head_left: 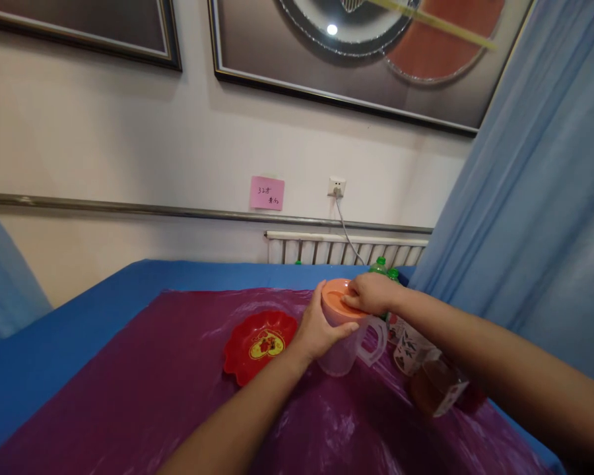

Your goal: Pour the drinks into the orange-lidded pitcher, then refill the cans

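A translucent plastic pitcher with a handle on its right side stands on the purple plastic sheet. Its orange lid sits on top. My left hand is wrapped round the pitcher's upper left side, just below the lid, with the thumb across the front. From the right, my right hand reaches over the lid, fingers curled together and pressed onto its top; the part they grip is mostly hidden. Left of the pitcher lies a red scalloped plate with a yellow printed design.
Right of the pitcher, partly under my right forearm, are a patterned cup and a jar with brown contents. Green-capped bottles stand behind. The purple sheet covers a blue table. A blue curtain hangs at right.
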### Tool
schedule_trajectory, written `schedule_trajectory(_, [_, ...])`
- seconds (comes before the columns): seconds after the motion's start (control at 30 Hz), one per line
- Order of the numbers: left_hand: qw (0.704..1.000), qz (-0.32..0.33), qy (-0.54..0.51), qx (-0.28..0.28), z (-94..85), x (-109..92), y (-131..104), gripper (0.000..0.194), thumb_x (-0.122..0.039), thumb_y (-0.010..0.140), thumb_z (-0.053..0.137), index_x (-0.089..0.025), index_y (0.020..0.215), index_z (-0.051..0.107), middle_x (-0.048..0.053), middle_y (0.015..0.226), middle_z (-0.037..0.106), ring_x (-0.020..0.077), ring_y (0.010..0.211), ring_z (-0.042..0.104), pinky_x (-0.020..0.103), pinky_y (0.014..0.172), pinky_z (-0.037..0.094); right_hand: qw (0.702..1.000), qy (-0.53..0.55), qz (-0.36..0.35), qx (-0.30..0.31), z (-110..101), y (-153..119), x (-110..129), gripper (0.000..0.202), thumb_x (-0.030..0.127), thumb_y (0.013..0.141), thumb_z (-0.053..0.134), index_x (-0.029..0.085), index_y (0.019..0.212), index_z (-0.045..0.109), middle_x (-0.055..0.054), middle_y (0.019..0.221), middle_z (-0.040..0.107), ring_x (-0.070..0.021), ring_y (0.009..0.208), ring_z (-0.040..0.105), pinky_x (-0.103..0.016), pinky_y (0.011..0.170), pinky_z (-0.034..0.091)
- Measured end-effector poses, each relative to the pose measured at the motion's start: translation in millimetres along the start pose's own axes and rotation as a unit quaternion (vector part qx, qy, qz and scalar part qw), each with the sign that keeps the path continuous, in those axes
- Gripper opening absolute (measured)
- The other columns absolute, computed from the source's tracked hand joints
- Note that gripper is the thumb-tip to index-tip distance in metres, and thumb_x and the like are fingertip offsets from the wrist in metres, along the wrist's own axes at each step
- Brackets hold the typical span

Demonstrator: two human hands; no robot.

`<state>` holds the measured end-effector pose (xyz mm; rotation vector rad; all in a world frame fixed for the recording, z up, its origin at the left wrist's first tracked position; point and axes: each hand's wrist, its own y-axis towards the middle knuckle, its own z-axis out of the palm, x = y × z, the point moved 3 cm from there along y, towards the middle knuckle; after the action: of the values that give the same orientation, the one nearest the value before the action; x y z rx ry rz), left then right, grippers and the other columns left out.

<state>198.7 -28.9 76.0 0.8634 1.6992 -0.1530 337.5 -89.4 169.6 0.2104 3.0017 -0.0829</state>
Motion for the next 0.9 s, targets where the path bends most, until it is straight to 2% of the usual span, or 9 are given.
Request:
schedule_trajectory(0.2, [1.000, 0.015, -0.003, 0.000, -0.8, -0.2, 1.5, 0.112, -0.035, 0.061, 0.091, -0.020, 0.154, 0.032, 0.017, 0.153, 0.051, 0.0355, 0.140, 0.050, 0.053, 0.118, 0.038, 1.000, -0.006, 0.008, -0.016, 3.0, -0.6, -2.8, 0.044, 0.047, 0.098, 0.047, 0.018, 0.087, 0.078, -0.012, 0.086, 0.076, -0.0232, 0.077, 0.067, -0.029, 0.064, 0.038])
schedule_trajectory(0.47, [0.999, 0.031, -0.011, 0.000, -0.7, -1.9, 2.1, 0.104, -0.035, 0.063, 0.090, -0.024, 0.150, 0.035, 0.013, 0.150, 0.054, 0.0340, 0.138, 0.052, 0.052, 0.116, 0.041, 1.000, 0.012, -0.023, 0.006, 2.4, 9.5, -10.0, 0.038, 0.045, 0.095, 0.052, 0.020, 0.079, 0.076, -0.007, 0.078, 0.074, -0.0173, 0.067, 0.060, -0.028, 0.059, 0.032])
schedule_trajectory(0.73, [1.000, 0.017, -0.007, 0.004, -0.3, 0.7, 2.2, 0.111, -0.035, 0.062, 0.090, -0.020, 0.154, 0.030, 0.017, 0.155, 0.049, 0.0354, 0.142, 0.048, 0.052, 0.118, 0.039, 1.000, 0.008, -0.009, -0.011, 3.1, 1.9, -6.4, 0.042, 0.047, 0.098, 0.049, 0.019, 0.081, 0.075, -0.007, 0.079, 0.074, -0.0181, 0.069, 0.062, -0.028, 0.059, 0.030])
schedule_trajectory(0.9, [1.000, 0.001, 0.001, 0.003, 1.2, 5.4, 3.1, 0.117, -0.038, 0.060, 0.091, -0.019, 0.156, 0.027, 0.018, 0.155, 0.048, 0.0363, 0.142, 0.048, 0.053, 0.118, 0.038, 1.000, 0.004, -0.005, 0.012, -0.3, 3.7, -4.6, 0.046, 0.053, 0.096, 0.050, 0.019, 0.078, 0.076, -0.009, 0.078, 0.074, -0.0201, 0.069, 0.063, -0.028, 0.059, 0.033])
